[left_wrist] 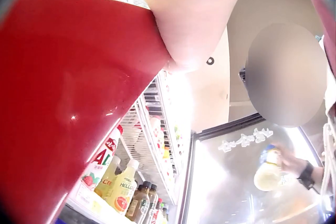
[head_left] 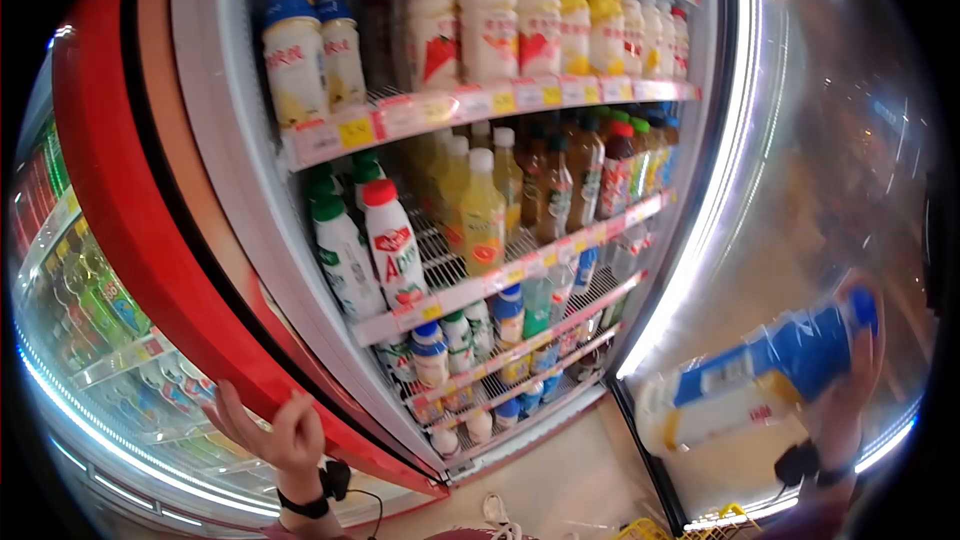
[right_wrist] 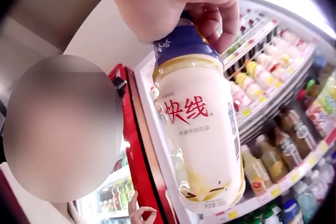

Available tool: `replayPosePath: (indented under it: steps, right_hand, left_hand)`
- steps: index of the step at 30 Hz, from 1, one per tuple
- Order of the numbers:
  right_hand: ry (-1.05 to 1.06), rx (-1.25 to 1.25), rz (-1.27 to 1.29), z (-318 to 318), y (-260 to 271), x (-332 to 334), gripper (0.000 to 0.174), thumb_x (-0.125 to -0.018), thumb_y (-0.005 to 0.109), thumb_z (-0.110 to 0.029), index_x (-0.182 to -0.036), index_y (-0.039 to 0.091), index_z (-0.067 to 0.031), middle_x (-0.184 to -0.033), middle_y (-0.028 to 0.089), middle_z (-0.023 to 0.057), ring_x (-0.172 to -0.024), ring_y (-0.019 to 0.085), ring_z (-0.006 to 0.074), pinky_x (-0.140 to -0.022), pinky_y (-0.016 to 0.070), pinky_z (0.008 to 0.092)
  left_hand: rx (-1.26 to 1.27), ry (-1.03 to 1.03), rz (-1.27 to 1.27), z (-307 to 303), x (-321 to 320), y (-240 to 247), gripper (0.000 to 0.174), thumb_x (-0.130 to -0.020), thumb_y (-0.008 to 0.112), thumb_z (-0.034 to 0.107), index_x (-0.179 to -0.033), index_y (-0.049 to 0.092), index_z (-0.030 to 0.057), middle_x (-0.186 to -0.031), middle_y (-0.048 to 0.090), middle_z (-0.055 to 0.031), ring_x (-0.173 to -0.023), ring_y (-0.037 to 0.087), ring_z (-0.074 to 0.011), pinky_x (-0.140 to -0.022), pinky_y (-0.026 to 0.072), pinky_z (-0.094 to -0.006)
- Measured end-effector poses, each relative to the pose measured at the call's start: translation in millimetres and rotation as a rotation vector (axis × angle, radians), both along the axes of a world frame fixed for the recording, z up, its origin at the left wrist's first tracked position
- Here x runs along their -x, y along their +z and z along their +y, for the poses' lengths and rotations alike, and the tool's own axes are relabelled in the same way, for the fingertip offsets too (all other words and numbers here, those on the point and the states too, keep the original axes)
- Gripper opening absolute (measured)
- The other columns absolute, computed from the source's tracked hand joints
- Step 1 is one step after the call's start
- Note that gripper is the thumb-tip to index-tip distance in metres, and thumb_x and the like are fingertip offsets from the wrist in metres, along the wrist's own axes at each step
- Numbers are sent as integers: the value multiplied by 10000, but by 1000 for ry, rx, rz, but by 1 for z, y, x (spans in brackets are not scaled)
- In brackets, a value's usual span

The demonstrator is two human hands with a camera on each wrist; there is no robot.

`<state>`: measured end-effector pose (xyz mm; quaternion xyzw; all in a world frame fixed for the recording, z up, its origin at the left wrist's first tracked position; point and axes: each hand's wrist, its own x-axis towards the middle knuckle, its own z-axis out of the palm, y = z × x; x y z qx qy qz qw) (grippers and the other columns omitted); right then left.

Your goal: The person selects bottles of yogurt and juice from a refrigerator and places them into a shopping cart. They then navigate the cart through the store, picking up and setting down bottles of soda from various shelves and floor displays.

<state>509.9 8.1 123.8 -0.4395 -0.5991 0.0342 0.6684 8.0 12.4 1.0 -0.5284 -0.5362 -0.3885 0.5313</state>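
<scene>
My right hand point(head_left: 845, 395) grips a milk drink bottle point(head_left: 735, 375) by its blue cap end, out in front of the glass door at the right. In the head view the bottle lies tilted, base toward the left. The right wrist view shows its white label point(right_wrist: 191, 121) with red characters, and the fingers curled round the blue top point(right_wrist: 186, 45). My left hand point(head_left: 270, 435) is at the red cabinet edge point(head_left: 200, 315), fingers loosely bent with nothing held. Seen from the left wrist, that hand overlaps the red panel point(left_wrist: 79, 87).
An upright drinks cooler stands ahead, its shelves point(head_left: 430, 115) lined with yogurt drinks, juice and tea bottles. Its glass door point(head_left: 800, 190) is swung out at the right. Another lit cooler point(head_left: 100, 300) is at the left. A yellow basket point(head_left: 725, 520) is at the lower right.
</scene>
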Motion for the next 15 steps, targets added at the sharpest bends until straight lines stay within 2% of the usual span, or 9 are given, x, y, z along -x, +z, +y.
replayPosePath:
  steps: [1, 3, 5, 7, 9, 11, 13, 15]
  right_hand:
    - [116, -32, -149, 21, 25, 19, 563, -891, 453, -389, -1276, 401, 18, -1108, 512, 96, -1013, 513, 164, -889, 402, 276]
    - [128, -206, -350, 65, 73, 64, 457, -929, 422, -275, -1276, 426, 22, -1188, 522, 115, -1076, 505, 183, -943, 367, 286]
    - [167, -571, -500, 118, 115, 113, 437, -920, 518, -238, -1274, 437, 3, -1127, 559, 81, -1035, 521, 129, -914, 389, 265]
    - [380, -513, -432, 142, 157, 170, 452, -896, 565, -309, -1212, 477, 0, -1053, 602, 122, -974, 578, 187, -858, 440, 295]
    - [502, -570, -314, 184, 180, 216, 402, -917, 544, -290, -1228, 477, -43, -961, 606, 101, -880, 572, 148, -803, 443, 283]
    - [427, -585, -423, 185, 191, 272, 377, -904, 547, -254, -1116, 471, 48, -956, 569, 213, -903, 573, 295, -782, 454, 339]
    - [226, -555, -506, 195, 200, 297, 426, -910, 544, -293, -1146, 447, 48, -944, 578, 199, -888, 583, 264, -766, 463, 334]
    - [321, -598, -515, 219, 205, 316, 418, -913, 539, -284, -1147, 447, 51, -923, 587, 186, -853, 586, 252, -748, 465, 335]
  left_hand:
    - [18, 3, -10, -1, 1, -2, 116, -672, 642, 77, -699, 620, 188, -1384, 344, -244, -1300, 298, -402, -1082, 134, -549]
    - [36, 12, -21, -4, 3, -7, 117, -665, 645, 80, -696, 619, 190, -1378, 349, -253, -1299, 299, -405, -1083, 132, -547]
    - [31, 15, -22, -5, 7, -10, 123, -659, 647, 80, -696, 619, 195, -1378, 350, -252, -1295, 302, -408, -1083, 133, -546]
    - [64, 59, -30, -6, 9, -16, 100, -676, 674, 195, -731, 639, 270, -1326, 398, -226, -1252, 341, -422, -1064, 139, -590]
    - [79, 64, -55, -9, 10, -18, 122, -670, 676, 208, -752, 635, 290, -1315, 408, -222, -1254, 341, -418, -1059, 138, -599]
    - [86, 51, -8, -9, 8, -15, 125, -650, 671, 148, -715, 615, 240, -1380, 353, -230, -1272, 335, -404, -1075, 141, -558]
    - [75, 71, -8, -8, 9, -16, 125, -673, 660, 167, -730, 609, 266, -1368, 370, -213, -1266, 341, -406, -1075, 137, -565]
    - [89, 81, 18, -9, 9, -17, 109, -694, 652, 199, -737, 602, 286, -1363, 374, -198, -1265, 339, -410, -1074, 130, -575]
